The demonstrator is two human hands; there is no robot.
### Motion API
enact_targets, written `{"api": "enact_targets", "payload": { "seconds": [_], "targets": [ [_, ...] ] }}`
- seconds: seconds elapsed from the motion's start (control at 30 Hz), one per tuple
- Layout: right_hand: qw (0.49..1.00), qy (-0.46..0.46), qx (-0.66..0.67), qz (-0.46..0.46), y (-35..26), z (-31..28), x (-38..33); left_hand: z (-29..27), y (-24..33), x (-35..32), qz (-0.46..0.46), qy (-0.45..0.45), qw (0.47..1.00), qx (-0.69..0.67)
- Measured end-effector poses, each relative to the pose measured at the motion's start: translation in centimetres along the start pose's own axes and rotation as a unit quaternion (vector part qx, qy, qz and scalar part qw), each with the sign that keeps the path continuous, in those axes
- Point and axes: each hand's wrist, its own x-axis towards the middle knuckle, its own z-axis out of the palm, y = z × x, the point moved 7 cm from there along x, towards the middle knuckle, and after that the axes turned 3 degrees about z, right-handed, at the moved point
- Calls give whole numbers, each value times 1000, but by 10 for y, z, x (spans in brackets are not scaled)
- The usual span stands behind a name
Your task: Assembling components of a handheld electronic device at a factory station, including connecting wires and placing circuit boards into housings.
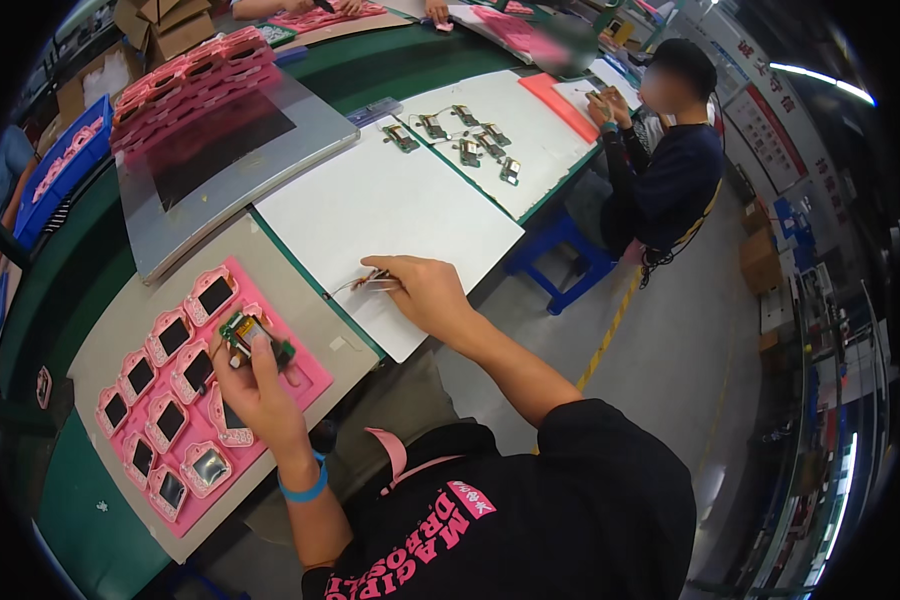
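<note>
Left hand (255, 385) is pinching a small circuit board (248, 333) by its edges, holding it just above the pink tray (300, 385) of framed screens. Right hand (425, 292) is gripping tweezers (375, 283), tips resting on the white sheet (390, 205) beside that tray. Board is looking light, stiff, fragile; I'm judging edges safest, wires off.

A long green-topped work table (90, 240) carries a grey cardboard sheet (300, 290) under a pink moulded tray (300, 385), a grey metal panel with a dark window (300, 140), two white paper sheets (390, 205) (540, 130), and a blue plastic crate (65, 165) near its far left edge.
</note>
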Motion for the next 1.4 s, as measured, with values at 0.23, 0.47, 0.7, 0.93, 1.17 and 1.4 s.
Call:
{"api": "enact_targets", "payload": {
  "seconds": [0.23,0.47,0.7,0.93,1.17,1.4],
  "targets": [
    [990,-141,20,-11,-14,-15,-18,-25,-14,-50,-136,-90,985,-58],
    [980,-174,-8,100,7,-49,-40,-34,-34,-93,-211,-194,948,-137],
    [892,-296,340,37,-81,-15,-84,-30,-41,-122,-239,-302,906,-176],
    [796,-365,464,133,-102,38,-107,-31,-37,-134,-377,-309,863,-133],
    [797,-353,484,79,-124,49,-113,-51,-29,-143,-399,-305,864,-42],
    [681,-376,575,254,-109,59,-96,-86,15,-96,-323,-207,920,81]
  ]
}}
